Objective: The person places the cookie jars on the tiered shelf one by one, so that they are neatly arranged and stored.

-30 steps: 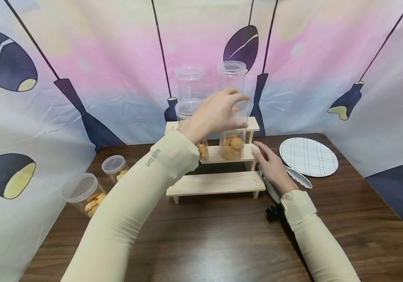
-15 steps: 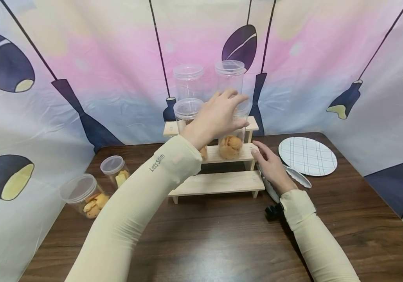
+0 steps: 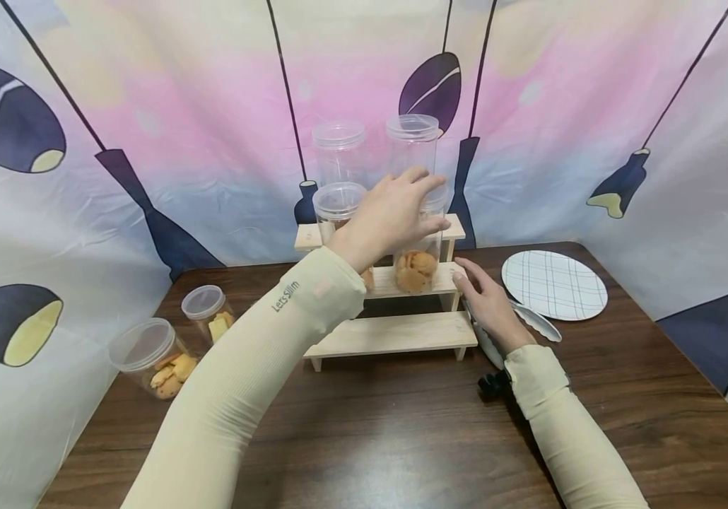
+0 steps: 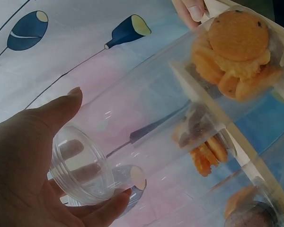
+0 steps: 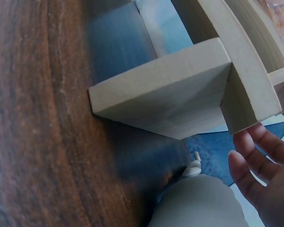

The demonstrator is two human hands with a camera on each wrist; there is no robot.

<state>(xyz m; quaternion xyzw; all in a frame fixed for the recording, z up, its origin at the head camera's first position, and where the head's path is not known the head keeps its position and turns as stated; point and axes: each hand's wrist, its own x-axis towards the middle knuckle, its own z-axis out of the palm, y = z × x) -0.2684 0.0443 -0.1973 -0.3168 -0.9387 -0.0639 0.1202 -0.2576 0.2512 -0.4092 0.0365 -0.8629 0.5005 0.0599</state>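
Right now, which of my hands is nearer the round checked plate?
Right. Your right hand is just left of the plate, at the right end of the wooden stand; your left hand is farther left, around the top of a cookie jar.

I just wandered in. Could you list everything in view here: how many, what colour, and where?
Table: one, brown, below everything
Backdrop: one, pastel with dark lamp shapes, behind the table
Wooden stand: one, pale, three-tiered, mid-table
Back jars: two, clear, tall, up on the stand
Front jars: two, clear, tall, middle tier
Small jars: two, clear, table's left
Cookies: too overlapped to count, orange-brown to yellow, inside jars
Plate: one, white with grid lines, table's right
Tongs: apparently one, silvery, by the plate, partly hidden
Sleeves: two, pale yellow, on the arms
Left hand: one, bare, around the right front jar's lid
Right hand: one, bare, at the middle tier's right end
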